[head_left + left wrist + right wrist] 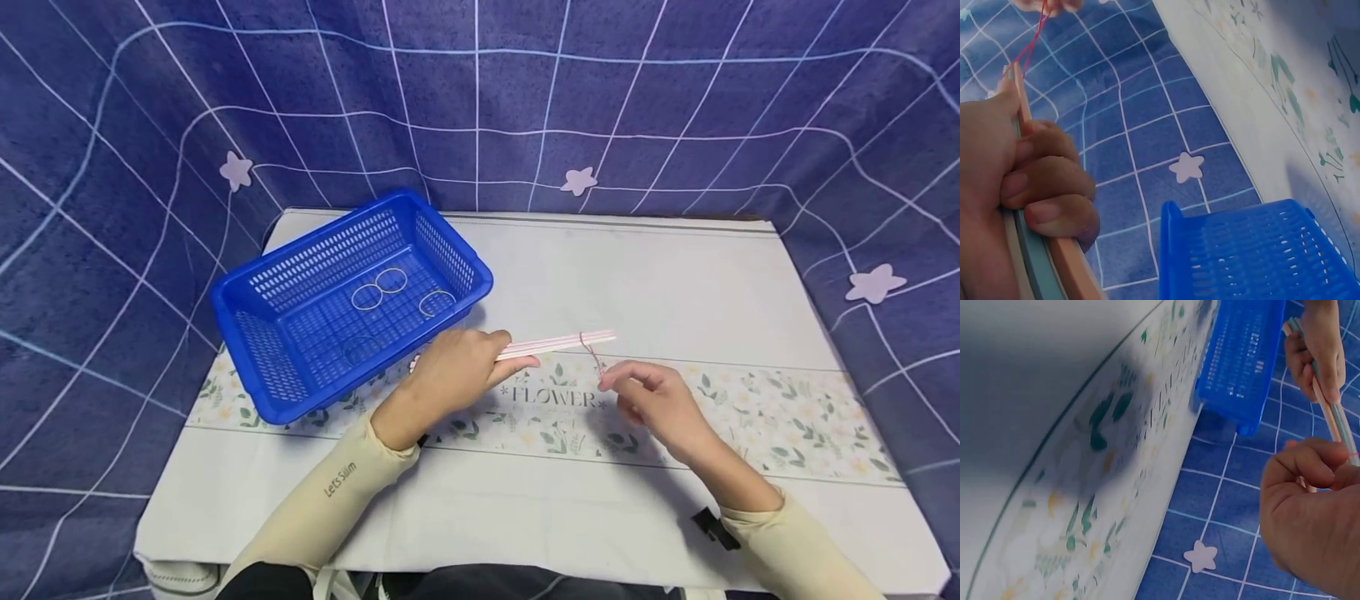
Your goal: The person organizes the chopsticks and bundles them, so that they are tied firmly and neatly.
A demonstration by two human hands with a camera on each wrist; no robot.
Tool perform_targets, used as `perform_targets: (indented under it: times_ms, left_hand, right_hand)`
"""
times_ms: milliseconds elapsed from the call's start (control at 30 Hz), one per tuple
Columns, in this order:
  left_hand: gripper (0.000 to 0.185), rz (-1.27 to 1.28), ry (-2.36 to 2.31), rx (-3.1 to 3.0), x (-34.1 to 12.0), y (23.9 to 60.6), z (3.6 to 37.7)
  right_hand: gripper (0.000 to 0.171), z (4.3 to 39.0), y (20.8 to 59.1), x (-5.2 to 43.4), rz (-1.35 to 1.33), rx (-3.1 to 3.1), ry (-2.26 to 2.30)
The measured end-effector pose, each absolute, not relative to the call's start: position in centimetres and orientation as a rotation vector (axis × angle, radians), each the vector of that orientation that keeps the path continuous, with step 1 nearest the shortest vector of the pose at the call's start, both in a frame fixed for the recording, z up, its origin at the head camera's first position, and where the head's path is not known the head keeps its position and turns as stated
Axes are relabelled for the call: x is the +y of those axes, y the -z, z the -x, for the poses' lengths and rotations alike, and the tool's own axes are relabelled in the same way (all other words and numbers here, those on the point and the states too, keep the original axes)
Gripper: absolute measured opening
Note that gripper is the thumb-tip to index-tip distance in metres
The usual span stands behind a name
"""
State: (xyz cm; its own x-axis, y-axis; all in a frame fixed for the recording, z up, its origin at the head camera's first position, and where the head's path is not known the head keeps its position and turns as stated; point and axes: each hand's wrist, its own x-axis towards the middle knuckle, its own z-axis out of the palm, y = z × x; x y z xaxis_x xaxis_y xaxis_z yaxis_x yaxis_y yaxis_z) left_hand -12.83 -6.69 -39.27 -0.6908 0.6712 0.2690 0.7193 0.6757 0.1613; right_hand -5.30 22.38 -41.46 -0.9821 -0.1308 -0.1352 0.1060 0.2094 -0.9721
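Observation:
My left hand [457, 367] grips a bundle of chopsticks [551, 343] above the table, their thin ends pointing right. In the left wrist view the fingers curl round the chopsticks [1040, 256], whose sides look teal, orange and pale. A red rubber band [591, 353] loops round the bundle near its right end. Pinched by my right hand [660, 408], the band is pulled down and toward me; it also shows as a stretched red rubber band [1040, 31] in the left wrist view. The right hand's thumb and fingers [1307, 464] are bent together.
A blue plastic basket [348, 387] stands at the left of the table, with several pale yellow rubber bands [367, 297] on its floor. The white table [637, 275] has a flower-printed strip across it. Blue gridded cloth [517, 92] hangs behind and at both sides.

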Motion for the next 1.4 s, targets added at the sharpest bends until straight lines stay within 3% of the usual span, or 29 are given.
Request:
perform_targets:
  times_ms: [200, 600, 800, 1033, 1400]
  left_hand:
    - [0.049, 1.255, 0.264, -2.627, -6.5, 40.0, 12.3]
    - [0.055, 1.194, 0.19, -2.653, -6.6, 40.7, 12.1]
    - [0.054, 1.181, 0.181, -2.658, -6.6, 40.7, 12.1]
    - [0.054, 1.186, 0.209, -2.667, -6.3, 40.3, 12.0]
    - [0.055, 1.185, 0.204, -2.689, -6.4, 40.5, 11.9]
  right_hand:
    - [0.018, 5.6, 41.0, 22.7, -0.055, 2.255, 1.818]
    - [0.018, 4.8, 39.5, 23.0, -0.008, 2.639, 1.612]
    - [0.012, 4.1, 40.1, 21.6, 0.202, 2.964, 1.725]
    - [0.018, 4.2, 40.9, 21.3, 0.56, 2.416, 2.424]
    - [0.035, 4.3, 41.0, 22.5, 0.445, 2.26, 2.287]
